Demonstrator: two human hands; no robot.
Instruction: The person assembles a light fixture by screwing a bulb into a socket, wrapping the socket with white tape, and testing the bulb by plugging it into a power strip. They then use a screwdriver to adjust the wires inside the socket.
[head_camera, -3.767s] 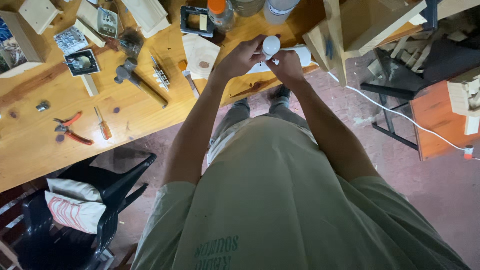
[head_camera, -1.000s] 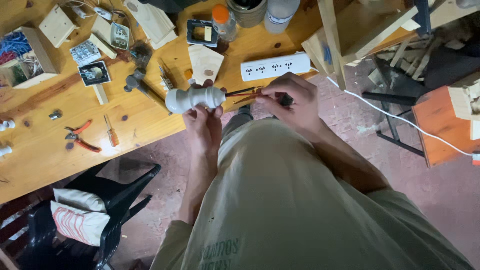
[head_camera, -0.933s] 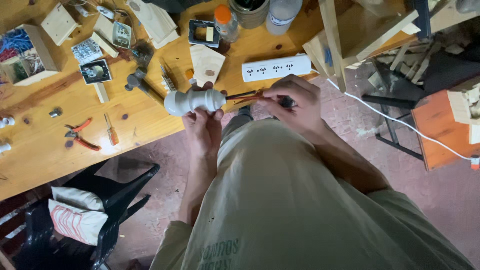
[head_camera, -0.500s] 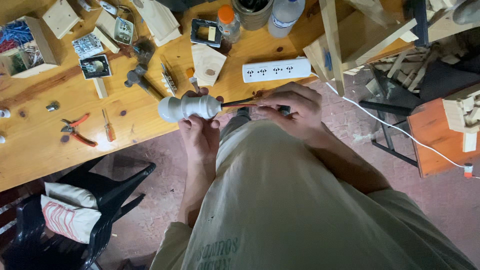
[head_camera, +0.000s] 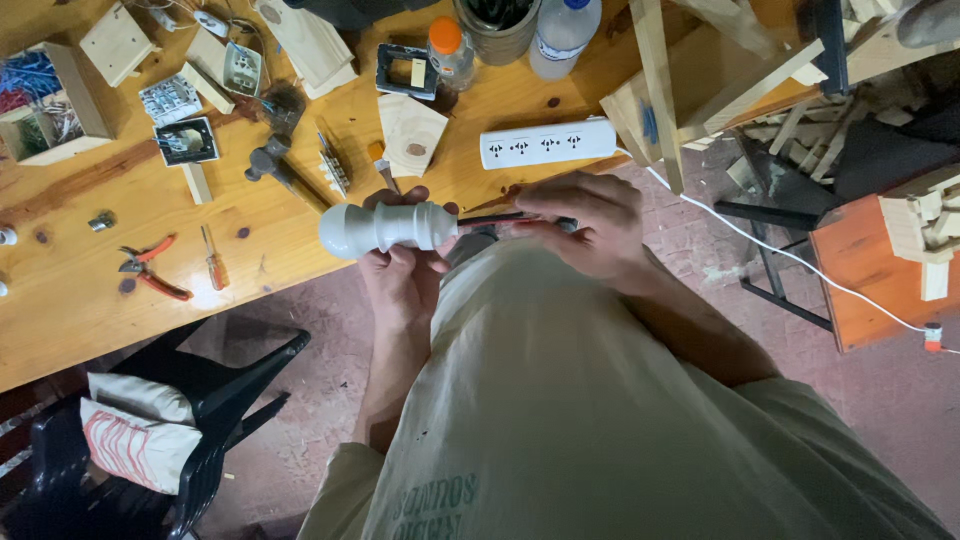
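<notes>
- White lamp holder: smooth, glossy, ribbed and bulb-shaped, held above the wooden bench edge.
- Left hand: fingers clamped around its body.
- Right hand: fingers pinched on thin dark wires at its neck.
- White power strip lies just behind.

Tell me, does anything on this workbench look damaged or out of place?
Nothing looks broken. The left hand holds a white lamp holder with wires running to the right hand. The wooden bench is cluttered: pliers, a hammer and a power strip lie loose.
</notes>
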